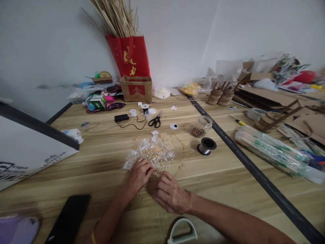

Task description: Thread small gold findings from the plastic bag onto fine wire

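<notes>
My left hand (139, 174) rests at the near edge of a pile of small gold and clear jewelry pieces (153, 152), its fingers bent and drawn together. Close beside it, my right hand (171, 194) is curled with the fingertips pressed together. Whatever either hand pinches is too small or hidden to make out. A gold chain (181, 142) lies right of the pile, and a short gold piece with a ring (180, 167) lies just beyond my right hand. A few tiny gold bits (142, 198) are scattered on the wood below my left hand.
Black-handled scissors (155, 121), a glass jar of beads (202, 127) and a wire spool (207, 146) stand beyond the pile. A black phone (69, 217) lies near left, below a white box (33, 149). Bagged sticks (271, 150) lie right, past a dark strip (236, 152).
</notes>
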Tool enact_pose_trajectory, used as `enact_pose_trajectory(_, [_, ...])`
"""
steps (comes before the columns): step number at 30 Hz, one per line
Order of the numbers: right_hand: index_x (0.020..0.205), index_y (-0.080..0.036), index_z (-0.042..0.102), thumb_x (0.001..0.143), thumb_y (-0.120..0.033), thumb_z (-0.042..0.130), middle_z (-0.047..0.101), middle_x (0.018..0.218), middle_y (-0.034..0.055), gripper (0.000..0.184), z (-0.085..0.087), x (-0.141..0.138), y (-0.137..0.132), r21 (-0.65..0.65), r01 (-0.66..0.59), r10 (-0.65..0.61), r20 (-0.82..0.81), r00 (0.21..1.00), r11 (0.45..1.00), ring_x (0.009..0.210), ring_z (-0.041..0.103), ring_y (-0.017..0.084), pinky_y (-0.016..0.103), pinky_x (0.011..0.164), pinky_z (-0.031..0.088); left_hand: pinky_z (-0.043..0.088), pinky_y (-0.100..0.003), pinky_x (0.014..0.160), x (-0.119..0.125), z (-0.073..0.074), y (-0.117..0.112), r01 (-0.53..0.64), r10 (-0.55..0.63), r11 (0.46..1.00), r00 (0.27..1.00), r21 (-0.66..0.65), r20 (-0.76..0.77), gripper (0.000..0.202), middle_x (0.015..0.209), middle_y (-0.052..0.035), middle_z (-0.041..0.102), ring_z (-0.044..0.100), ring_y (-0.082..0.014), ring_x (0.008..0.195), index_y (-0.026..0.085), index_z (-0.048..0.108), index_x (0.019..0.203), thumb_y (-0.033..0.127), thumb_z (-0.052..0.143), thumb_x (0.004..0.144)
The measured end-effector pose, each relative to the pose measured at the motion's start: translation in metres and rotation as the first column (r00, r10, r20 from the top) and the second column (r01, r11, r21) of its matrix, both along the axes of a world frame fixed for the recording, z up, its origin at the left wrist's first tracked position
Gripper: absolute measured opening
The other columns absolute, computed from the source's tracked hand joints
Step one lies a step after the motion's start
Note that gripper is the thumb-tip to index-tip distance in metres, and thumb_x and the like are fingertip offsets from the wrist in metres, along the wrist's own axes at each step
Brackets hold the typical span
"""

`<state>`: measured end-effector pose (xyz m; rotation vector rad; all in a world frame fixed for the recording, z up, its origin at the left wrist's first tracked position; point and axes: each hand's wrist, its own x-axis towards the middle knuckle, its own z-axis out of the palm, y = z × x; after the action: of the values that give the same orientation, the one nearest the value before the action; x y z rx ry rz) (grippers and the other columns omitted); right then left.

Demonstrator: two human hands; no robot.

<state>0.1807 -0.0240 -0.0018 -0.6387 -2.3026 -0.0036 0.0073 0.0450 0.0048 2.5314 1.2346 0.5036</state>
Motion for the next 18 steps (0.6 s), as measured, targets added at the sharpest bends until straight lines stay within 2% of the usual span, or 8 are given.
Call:
enact_pose_trajectory(9, [0.08, -0.014, 0.058, 0.086, -0.014, 0.052, 0.055, 0.072, 0.0017, 0.008, -0.002, -0.0005, -0.0008, -0.016, 0.013, -0.012, 0.029, 0.999, 1.0, 0.075, 0.047, 0.015, 0.043, 0.095, 0.037, 0.043, -0.031, 0.078, -0.0096, 0.0037, 0.0048, -0.037, 0.038, 0.999, 0.997, -0.015, 0.068, 0.013, 0.08, -0.0029, 0.067, 0.056, -0.0187, 0.082, 0.017, 0.065, 0.081, 0.008, 0.055, 0.081])
enact_pose_trajectory(18, [0.079, -0.015, 0.056, 0.086, -0.016, 0.051, 0.056, 0.074, 0.0018, 0.009, -0.0032, 0.001, -0.0004, -0.016, 0.007, -0.006, 0.041, 0.999, 1.0, 0.077, 0.047, 0.015, 0.043, 0.093, 0.038, 0.043, -0.03, 0.077, -0.0106, 0.0059, 0.0046, -0.012, 0.019, 0.997, 0.995, -0.081, 0.093, 0.011, 0.077, -0.0011, 0.066, 0.057, -0.0176, 0.079, 0.018, 0.063, 0.078, 0.01, 0.057, 0.079])
